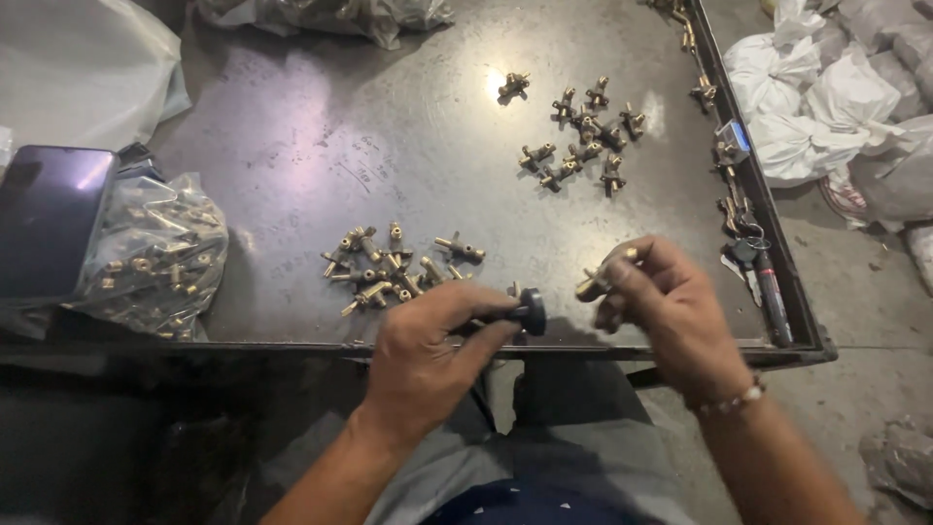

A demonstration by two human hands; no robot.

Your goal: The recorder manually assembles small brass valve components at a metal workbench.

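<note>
My left hand [428, 355] grips a small black round-headed tool [530, 311] at the near edge of the dark metal table [321, 146]. My right hand [666, 306] pinches a small brass valve fitting [595, 283] between thumb and fingers, its end pointing toward the tool's head. Just beyond my left hand lies a loose pile of brass fittings [394, 267]. A second cluster of brass fittings [583, 141] is spread at the far right of the table.
A clear plastic bag of brass parts [155, 258] sits at the left beside a dark phone [44, 219]. A raised rim [768, 233] with keys and small tools runs along the right edge. White sacks [836, 97] lie on the floor beyond.
</note>
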